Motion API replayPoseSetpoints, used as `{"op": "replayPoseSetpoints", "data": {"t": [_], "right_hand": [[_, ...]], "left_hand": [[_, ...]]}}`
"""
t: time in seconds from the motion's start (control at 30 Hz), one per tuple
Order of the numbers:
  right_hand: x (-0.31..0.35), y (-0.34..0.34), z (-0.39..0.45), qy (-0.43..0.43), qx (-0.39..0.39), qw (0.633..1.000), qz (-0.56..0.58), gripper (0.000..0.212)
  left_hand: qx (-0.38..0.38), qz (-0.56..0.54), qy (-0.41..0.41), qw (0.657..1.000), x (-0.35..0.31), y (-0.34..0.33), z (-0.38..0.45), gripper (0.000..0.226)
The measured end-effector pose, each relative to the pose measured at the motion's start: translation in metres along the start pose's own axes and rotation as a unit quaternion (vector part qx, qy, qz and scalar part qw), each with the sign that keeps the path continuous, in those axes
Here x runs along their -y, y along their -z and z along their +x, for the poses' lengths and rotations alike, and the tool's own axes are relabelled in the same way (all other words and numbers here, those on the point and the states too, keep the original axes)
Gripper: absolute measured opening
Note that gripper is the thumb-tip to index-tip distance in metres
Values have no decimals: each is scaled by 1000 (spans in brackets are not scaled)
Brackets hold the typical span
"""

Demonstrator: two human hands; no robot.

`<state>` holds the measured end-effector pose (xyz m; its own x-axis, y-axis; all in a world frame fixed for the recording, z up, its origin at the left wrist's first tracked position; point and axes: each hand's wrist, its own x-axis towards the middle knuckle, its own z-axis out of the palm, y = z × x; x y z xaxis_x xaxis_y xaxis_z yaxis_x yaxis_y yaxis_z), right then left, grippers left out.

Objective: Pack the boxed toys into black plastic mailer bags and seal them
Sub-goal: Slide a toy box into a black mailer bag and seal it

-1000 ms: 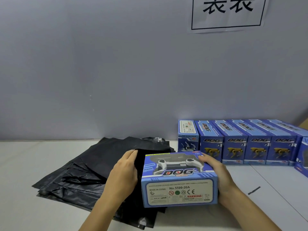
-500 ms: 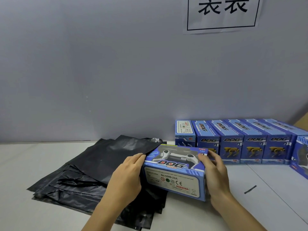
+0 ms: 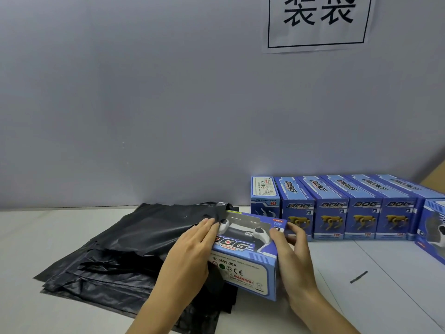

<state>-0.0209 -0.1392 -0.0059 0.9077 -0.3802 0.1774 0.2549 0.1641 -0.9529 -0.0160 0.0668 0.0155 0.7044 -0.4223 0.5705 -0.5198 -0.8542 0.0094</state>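
A blue "DOG" toy box (image 3: 243,249) is tilted over the right end of a stack of black mailer bags (image 3: 115,268). Its left end points down and left into the plastic. My left hand (image 3: 190,251) lies along the box's left end with its fingers nearly straight. It holds an edge of the top bag (image 3: 163,225), and black plastic covers the box's lower left corner. My right hand (image 3: 296,256) grips the box's right end, thumb on top and fingers behind. My left thumb is hidden.
A row of several more blue toy boxes (image 3: 332,208) stands against the grey wall at the back right. Another box (image 3: 433,227) sits at the right edge. The white table (image 3: 385,304) bears a short black strip (image 3: 358,277). A paper sign (image 3: 317,20) hangs on the wall.
The box has moved left and tipped, its left end going down toward the bags. Both hands went with it, and black plastic now covers its lower left corner.
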Motion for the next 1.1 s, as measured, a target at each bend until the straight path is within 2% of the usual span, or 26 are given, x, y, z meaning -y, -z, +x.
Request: {"op": "replayPoseSetpoints", "data": {"t": [0.07,0.17,0.33,0.47,0.63,0.83,1.0,1.1], "right_hand": [[0,-1,-1,2,-9,1000,-2,18],[-1,1,1,-2,-33,999,9,19],[-1,3,3,-25,-50,998,23,32],[-2,1,1,-11,-38,999,2,21],[-6,-2,-1,-15,-31,999,-12,20],[-9,-2,0,-31,-65,997,-5,33],[-11,-6,-3,-30,-41,999,-3,31],[-10,-6,-2,-38,-35,999,9,28]], "left_hand": [[-8,-56,2,998,-2,1,0,74],[-24,-135,58,989,1,-3,-2,77],[2,-95,56,994,8,-5,-3,73],[27,-95,35,995,4,-6,-3,72],[30,-125,12,992,0,-7,-3,68],[-22,-187,27,982,2,-6,-2,52],[-55,-270,43,960,2,-6,-1,40],[-148,-296,70,941,2,-5,3,30]]}}
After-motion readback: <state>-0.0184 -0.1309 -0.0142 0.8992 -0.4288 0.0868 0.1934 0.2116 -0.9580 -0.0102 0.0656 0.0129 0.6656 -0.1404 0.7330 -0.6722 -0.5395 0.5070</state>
